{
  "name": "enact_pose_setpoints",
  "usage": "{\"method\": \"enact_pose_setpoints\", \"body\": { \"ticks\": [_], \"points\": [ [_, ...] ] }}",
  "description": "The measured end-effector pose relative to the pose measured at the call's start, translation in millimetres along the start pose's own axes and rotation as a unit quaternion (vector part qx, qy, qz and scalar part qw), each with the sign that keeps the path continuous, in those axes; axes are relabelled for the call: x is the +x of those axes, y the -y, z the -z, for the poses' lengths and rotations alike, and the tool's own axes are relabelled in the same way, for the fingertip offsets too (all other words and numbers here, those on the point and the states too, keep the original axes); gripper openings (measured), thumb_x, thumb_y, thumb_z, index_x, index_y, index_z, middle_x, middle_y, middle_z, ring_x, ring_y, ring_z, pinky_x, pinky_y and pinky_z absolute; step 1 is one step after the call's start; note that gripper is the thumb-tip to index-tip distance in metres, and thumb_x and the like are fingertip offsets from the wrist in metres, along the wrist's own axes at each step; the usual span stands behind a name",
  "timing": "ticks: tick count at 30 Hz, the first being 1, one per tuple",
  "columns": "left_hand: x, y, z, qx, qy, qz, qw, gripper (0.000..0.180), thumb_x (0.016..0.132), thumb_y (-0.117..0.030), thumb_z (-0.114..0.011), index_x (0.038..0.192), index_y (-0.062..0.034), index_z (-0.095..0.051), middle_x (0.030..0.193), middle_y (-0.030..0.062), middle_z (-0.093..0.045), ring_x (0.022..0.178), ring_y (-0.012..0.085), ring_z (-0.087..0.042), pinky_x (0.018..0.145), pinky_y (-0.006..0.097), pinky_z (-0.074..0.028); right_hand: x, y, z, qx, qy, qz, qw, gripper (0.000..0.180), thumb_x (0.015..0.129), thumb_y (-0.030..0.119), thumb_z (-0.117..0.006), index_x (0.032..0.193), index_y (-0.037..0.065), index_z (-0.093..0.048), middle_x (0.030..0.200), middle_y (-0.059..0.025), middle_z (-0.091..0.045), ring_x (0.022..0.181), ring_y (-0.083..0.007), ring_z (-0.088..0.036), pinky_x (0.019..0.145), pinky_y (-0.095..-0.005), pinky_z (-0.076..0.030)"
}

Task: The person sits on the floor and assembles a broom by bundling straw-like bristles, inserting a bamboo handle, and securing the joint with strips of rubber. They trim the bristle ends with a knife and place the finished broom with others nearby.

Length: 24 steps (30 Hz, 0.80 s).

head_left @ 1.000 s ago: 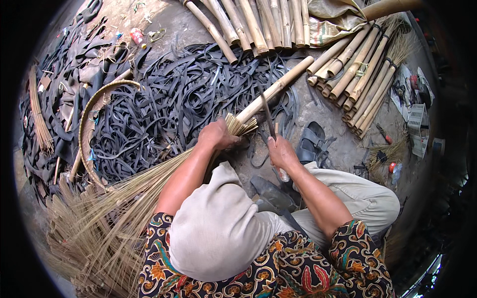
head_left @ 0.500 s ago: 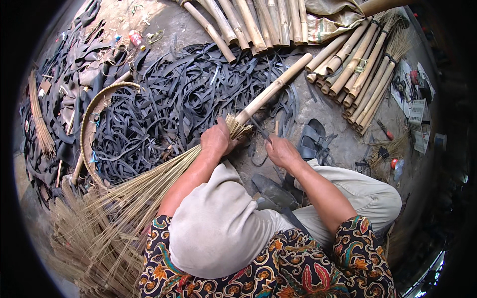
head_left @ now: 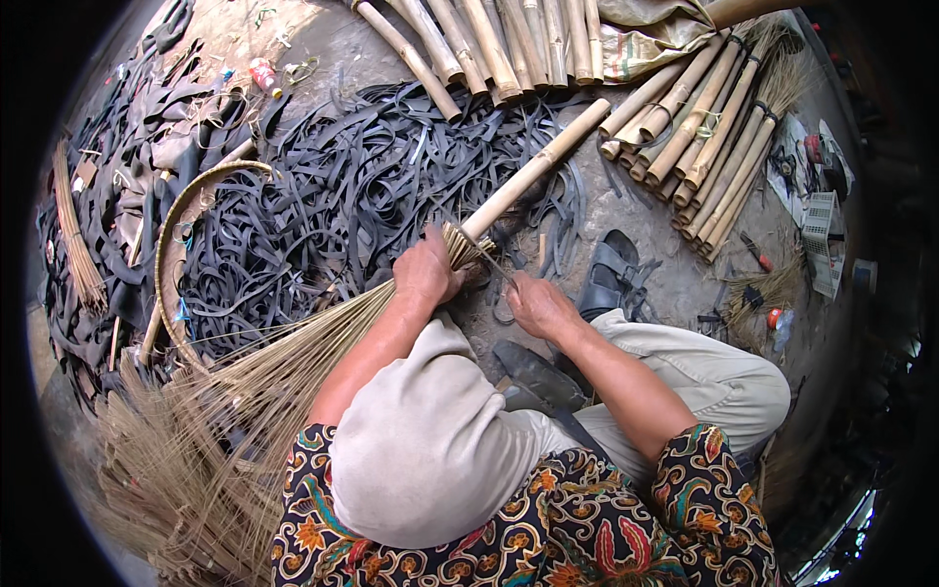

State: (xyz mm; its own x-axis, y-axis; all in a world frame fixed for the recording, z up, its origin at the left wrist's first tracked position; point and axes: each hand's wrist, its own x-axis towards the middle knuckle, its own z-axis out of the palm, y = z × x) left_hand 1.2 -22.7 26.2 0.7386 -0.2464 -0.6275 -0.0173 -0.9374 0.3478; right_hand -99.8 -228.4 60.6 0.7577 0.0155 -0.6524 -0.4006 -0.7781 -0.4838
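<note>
At the far left lies a thin sheaf of stems (head_left: 76, 240), then a heap of black strips (head_left: 313, 186). The stalk bundle (head_left: 337, 325) fans toward the near left, its gathered end at the centre, clenched in the person's left hand (head_left: 427, 272). A narrow blade (head_left: 491, 261) crosses that end, beside a bamboo pole (head_left: 538, 168) slanting far right. The right hand (head_left: 541, 308) grasps the blade's near end; rightward sit a dark sandal (head_left: 608, 276) and bamboo-handled brooms (head_left: 702, 147).
</note>
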Motion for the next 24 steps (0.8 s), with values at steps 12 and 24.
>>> {"method": "enact_pose_setpoints", "body": {
  "ticks": [12,24],
  "points": [
    [34,21,-2,-0.275,0.147,-0.126,0.942,0.050,0.073,-0.038,-0.092,0.103,-0.0006,-0.077,0.087,0.0133,-0.073,0.074,0.0246,-0.067,0.074,0.040,-0.056,-8,-2,12,0.012,-0.023,-0.028,0.999,0.034,0.108,0.029,-0.048,0.112,-0.002,-0.061,0.098,-0.0345,-0.072,0.099,-0.0560,-0.068,0.089,-0.0625,-0.052],
    [34,25,-6,-0.182,0.179,-0.103,0.961,0.051,0.077,-0.043,-0.089,0.107,-0.0030,-0.079,0.097,0.0189,-0.078,0.088,0.0315,-0.074,0.084,0.042,-0.057,-4,-6,11,-0.074,0.004,0.024,0.997,0.035,0.109,0.029,-0.049,0.112,-0.003,-0.061,0.098,-0.0347,-0.072,0.097,-0.0561,-0.069,0.086,-0.0625,-0.053]
  ]
}}
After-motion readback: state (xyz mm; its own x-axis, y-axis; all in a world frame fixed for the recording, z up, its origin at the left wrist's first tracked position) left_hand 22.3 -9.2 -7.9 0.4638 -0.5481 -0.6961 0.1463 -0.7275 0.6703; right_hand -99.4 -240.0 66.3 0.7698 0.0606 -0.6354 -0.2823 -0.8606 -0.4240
